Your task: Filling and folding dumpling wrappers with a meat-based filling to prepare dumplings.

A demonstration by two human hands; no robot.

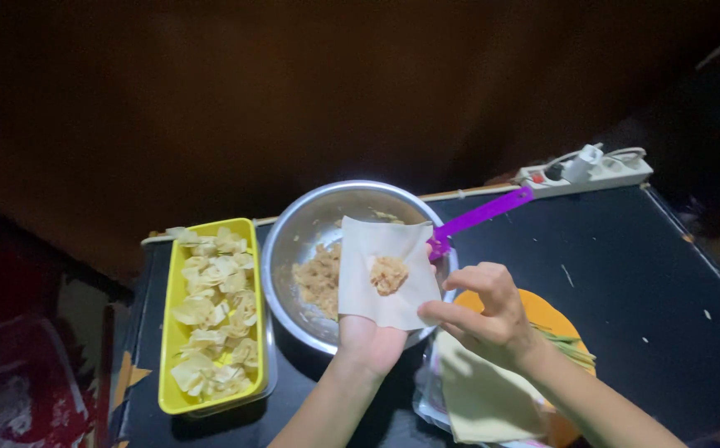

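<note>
Two hands: left [368, 340] under wrapper [385, 274], bowl rim [273, 249] beside.

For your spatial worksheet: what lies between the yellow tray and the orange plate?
In the head view, the steel bowl of filling lies between the yellow tray and the orange plate, with the left hand holding a wrapper over it.
</note>
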